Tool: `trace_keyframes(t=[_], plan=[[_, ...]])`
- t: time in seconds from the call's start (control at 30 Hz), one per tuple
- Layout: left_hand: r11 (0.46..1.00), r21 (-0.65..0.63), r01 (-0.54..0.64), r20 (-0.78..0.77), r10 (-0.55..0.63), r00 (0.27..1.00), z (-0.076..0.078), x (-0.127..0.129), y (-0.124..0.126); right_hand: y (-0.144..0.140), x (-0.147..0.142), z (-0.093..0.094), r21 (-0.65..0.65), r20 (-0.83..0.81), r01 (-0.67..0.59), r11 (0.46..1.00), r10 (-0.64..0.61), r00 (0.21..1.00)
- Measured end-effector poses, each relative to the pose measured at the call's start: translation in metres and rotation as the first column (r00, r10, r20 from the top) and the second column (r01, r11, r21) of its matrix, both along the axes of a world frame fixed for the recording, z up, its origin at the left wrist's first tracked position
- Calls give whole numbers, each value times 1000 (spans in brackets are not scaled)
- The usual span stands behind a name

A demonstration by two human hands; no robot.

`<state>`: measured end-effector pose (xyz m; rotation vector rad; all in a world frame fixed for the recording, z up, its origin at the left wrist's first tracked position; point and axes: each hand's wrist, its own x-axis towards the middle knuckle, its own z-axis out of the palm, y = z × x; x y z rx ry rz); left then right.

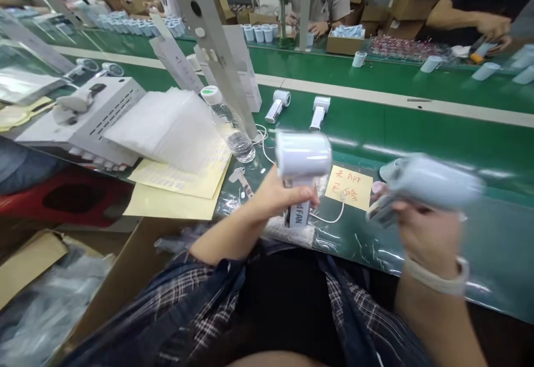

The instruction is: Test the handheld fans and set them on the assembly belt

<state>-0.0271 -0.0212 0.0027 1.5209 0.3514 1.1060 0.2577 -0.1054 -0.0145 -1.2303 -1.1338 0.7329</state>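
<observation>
Lap: plaid shirt (pixel 200 311) over dark clothing fills the near edge, with both forearms rising from it toward the green belt (pixel 417 128).
Left hand: the left hand (pixel 277 197) has its fingers wrapped tight round the handle of a white handheld fan (pixel 302 158), held upright with the barrel-shaped head on top; a label with dark lettering shows on the handle below the fingers.
Right hand: the right hand (pixel 421 228) grips a second pale fan (pixel 429 180), lying tilted with its head pointing right; fingers are closed round the handle, blurred, and a pale wristband (pixel 438 278) sits on that wrist.
Where the fans are: both are held above the near edge of the belt, well apart from each other, the left one just left of the yellow note.
Yellow note: a yellow note (pixel 348 188) with red handwriting lies flat on the belt between the two hands.
Cable: a thin white cable (pixel 334 219) loops on the belt below the note.
Water bottle: a clear bottle (pixel 229 125) with a white cap stands tilted, left of the upright fan.
Paper stacks: white sheets (pixel 167 128) lie over yellow sheets (pixel 179 186) at the near left.
Far belt: two more white fans (pixel 319 112) lie flat beyond the hands.
Other people: hands and sleeves of co-workers show at the far side, among cardboard boxes (pixel 346 41).
</observation>
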Motion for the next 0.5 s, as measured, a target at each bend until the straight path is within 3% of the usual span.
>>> trace_keyframes(t=[0.1, 0.2, 0.27, 0.33, 0.4, 0.43, 0.5], plan=[[981, 13, -192, 67, 191, 979, -28, 41, -18, -2, -54, -24, 15, 55, 62, 998, -63, 997], [925, 147, -349, 35, 348, 937, -43, 71, -30, -10, -81, -37, 27, 65, -178, 984, 176, 982], [917, 217, -336, -57, 355, 933, -45, 80, -33, -14, -73, -37, -31, 97, -299, 954, 301, 949], [951, 258, -168, -218, 227, 949, -41, 82, -26, -14, -36, -32, -98, 209, -218, 971, 234, 950], [956, 283, 70, -427, 60, 902, -31, 79, -3, -14, 33, -23, -105, 394, 11, 994, 31, 919], [940, 305, 153, -536, 36, 844, -24, 77, 16, -13, 77, -20, -81, 486, 146, 986, -89, 870], [908, 384, 170, -718, 178, 673, -11, 73, 66, -10, 171, -16, -4, 661, 400, 917, -297, 689]])
